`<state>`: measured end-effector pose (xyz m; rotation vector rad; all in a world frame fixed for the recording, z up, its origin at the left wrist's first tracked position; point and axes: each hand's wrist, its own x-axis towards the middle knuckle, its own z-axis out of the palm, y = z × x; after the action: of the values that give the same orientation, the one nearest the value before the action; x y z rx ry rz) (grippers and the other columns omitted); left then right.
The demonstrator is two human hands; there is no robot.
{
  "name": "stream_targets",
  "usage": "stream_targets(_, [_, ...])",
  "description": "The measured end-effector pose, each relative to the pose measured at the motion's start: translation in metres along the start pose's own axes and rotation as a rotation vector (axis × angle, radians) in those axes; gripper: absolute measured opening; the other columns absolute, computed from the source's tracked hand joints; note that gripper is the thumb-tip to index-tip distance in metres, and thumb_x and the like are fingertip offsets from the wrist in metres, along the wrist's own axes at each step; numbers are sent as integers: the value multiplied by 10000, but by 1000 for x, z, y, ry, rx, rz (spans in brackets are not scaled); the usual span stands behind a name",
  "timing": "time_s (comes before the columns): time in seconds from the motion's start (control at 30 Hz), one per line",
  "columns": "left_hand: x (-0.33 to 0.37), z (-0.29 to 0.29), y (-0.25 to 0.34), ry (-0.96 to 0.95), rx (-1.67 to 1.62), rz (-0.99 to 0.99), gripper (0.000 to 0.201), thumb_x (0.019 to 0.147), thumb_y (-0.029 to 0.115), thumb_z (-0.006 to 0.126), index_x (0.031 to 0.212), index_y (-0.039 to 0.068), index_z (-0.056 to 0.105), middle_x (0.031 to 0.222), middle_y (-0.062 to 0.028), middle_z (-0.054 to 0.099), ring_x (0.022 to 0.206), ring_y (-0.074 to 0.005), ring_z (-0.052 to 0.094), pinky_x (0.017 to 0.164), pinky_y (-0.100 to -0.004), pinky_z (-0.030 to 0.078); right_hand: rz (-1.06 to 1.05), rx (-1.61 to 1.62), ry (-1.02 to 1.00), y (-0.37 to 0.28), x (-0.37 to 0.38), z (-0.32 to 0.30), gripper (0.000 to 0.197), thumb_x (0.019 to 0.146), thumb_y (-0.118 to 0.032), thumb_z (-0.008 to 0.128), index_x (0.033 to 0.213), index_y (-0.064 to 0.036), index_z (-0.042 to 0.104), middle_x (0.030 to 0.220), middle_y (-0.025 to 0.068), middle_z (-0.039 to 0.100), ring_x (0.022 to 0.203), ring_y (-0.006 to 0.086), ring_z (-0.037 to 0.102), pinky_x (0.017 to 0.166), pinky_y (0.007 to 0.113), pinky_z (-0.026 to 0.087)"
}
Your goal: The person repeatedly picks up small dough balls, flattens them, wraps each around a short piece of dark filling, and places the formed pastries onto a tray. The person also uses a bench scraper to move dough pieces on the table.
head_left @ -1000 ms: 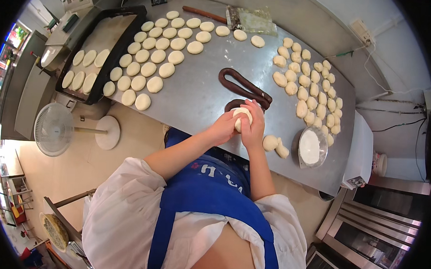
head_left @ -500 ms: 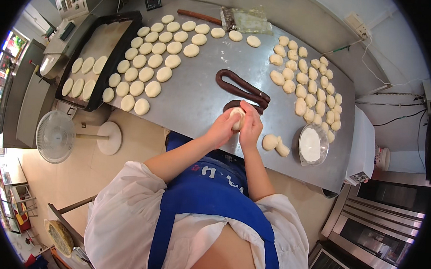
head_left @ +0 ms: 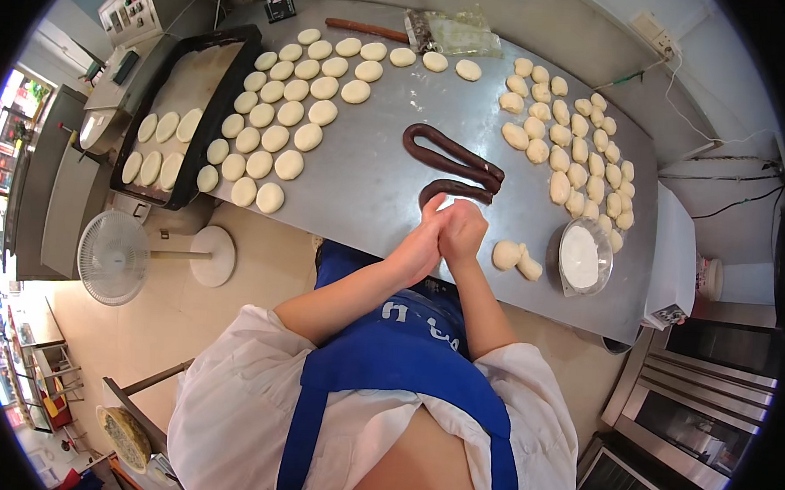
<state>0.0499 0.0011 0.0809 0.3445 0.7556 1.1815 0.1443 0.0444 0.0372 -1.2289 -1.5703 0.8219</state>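
Note:
My left hand [head_left: 417, 249] and my right hand [head_left: 463, 231] are pressed together over the table's near edge. Both are closed around a dough ball, which the fingers now hide. Just beyond my fingertips lies a short curved strip of dark brown paste [head_left: 456, 190]. Behind that strip, a longer dark paste rope [head_left: 455, 168] is folded into a narrow loop. To the right of my right hand rest two dough pieces [head_left: 506, 254], touching each other. A clear bowl [head_left: 605, 270] of white flour [head_left: 579, 256] stands farther right.
Rows of flattened dough discs [head_left: 290, 114] cover the table's [head_left: 369, 187] left side; several rounded dough lumps [head_left: 578, 174] fill the right. A black-rimmed tray [head_left: 207, 119] at left holds more discs. A brown rolling pin [head_left: 367, 30] and plastic bag [head_left: 459, 35] lie at the back.
My right hand has closed over the dough ball, which showed between my hands before and is now covered. The whole view has shifted slightly, with the table things appearing a little farther right.

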Motion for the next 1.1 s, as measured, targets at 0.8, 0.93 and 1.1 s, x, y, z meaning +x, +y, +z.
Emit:
stream_targets(0.8, [-4,-46,-5,1,250,-131,647,991,517,430,1447,70,324,1440,-126,430,1354,-237,396,1111,-395,330,76,-134,-294,5,-9,24,447,951,-351,399,789,-45,682,782,171,667,733,315,635,694,391,485])
stream_targets(0.93, [-3,-96,0,-86,422,-267,591,940,351,632,1381,10,437,1299,-125,560,1223,-205,529,1021,-339,430,364,242,-234,32,-15,17,466,964,-385,406,837,-38,688,765,123,659,740,243,618,755,355,487])
stream_targets(1.1, [1,-113,4,-13,724,-242,516,934,293,631,1358,30,501,1207,-144,632,1098,-216,618,919,-328,492,-85,-485,-99,66,-22,-19,305,796,-330,723,899,-45,682,841,115,633,835,302,603,759,407,473])
